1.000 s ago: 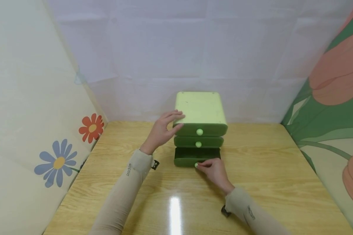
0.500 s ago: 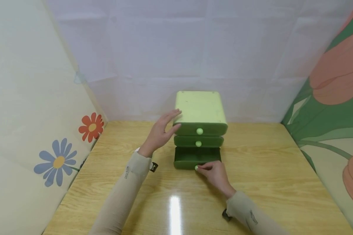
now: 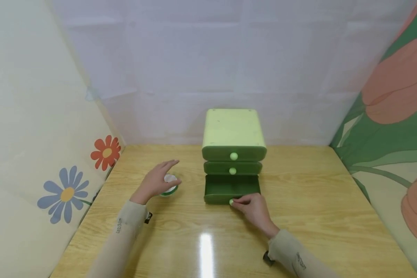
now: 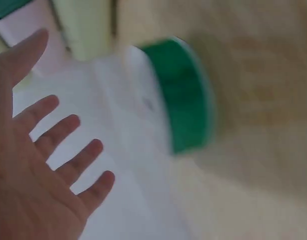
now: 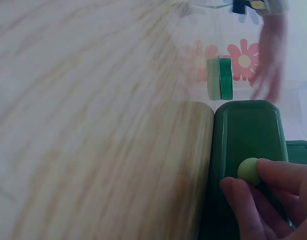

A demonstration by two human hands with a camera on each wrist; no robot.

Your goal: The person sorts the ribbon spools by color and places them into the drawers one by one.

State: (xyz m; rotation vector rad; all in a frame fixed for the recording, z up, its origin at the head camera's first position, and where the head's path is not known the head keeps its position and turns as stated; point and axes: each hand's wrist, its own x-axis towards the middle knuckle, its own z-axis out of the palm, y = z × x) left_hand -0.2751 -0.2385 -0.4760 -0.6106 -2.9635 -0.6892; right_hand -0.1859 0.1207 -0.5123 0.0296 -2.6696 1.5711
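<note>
A small drawer cabinet (image 3: 233,127) with a light green top and dark green fronts stands on the table. Its bottom drawer (image 3: 213,198) is pulled out, and my right hand (image 3: 255,211) pinches that drawer's pale round knob (image 5: 249,171). Left of the cabinet lies a round, flat thing (image 3: 170,178) with a white top and green side, like a roll of tape. Over it hovers my left hand (image 3: 153,183), partly hiding it. In the left wrist view the fingers (image 4: 68,127) are spread, apart from the blurred green side of the roll-like thing (image 4: 181,97).
The wooden table (image 3: 309,200) runs back to a white cloth wall (image 3: 187,69). Panels with painted flowers (image 3: 67,193) stand on the left and right. The two upper drawers, such as the middle drawer (image 3: 215,168), are closed.
My left hand has left the cabinet's upper left edge and moved left and down to the roll-like thing, which now shows. The bottom drawer has come out slightly further, my right hand still on its knob.
</note>
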